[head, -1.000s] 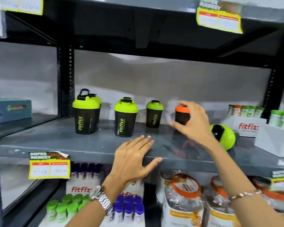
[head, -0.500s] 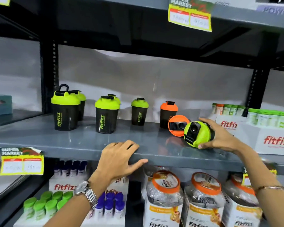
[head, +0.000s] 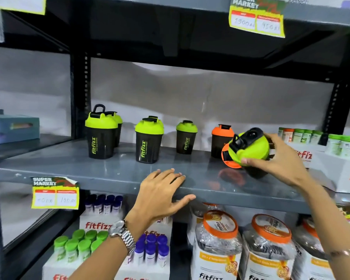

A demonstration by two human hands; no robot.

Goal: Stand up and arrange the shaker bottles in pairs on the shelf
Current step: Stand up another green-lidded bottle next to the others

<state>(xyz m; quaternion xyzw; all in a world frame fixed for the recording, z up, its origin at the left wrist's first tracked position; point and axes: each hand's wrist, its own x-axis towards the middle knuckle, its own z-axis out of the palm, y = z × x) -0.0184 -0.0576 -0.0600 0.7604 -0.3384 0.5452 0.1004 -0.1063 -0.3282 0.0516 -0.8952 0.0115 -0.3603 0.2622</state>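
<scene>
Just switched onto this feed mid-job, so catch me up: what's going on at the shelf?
A person is tidying shaker bottles on the grey shelf. The right hand grips a green-lidded bottle, tilted and partly lifted. An orange-lidded bottle lies on its side behind it, next to an upright orange one. The left hand rests flat on the shelf edge. Further left, two green pairs and a single green bottle stand upright.

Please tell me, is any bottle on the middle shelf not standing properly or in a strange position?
Yes. The green-lidded shaker in the right hand is tilted, its lid facing the camera, not yet upright. Behind it an orange-lidded shaker lies on its side, next to an upright orange one. One green shaker stands alone, unpaired.
</scene>
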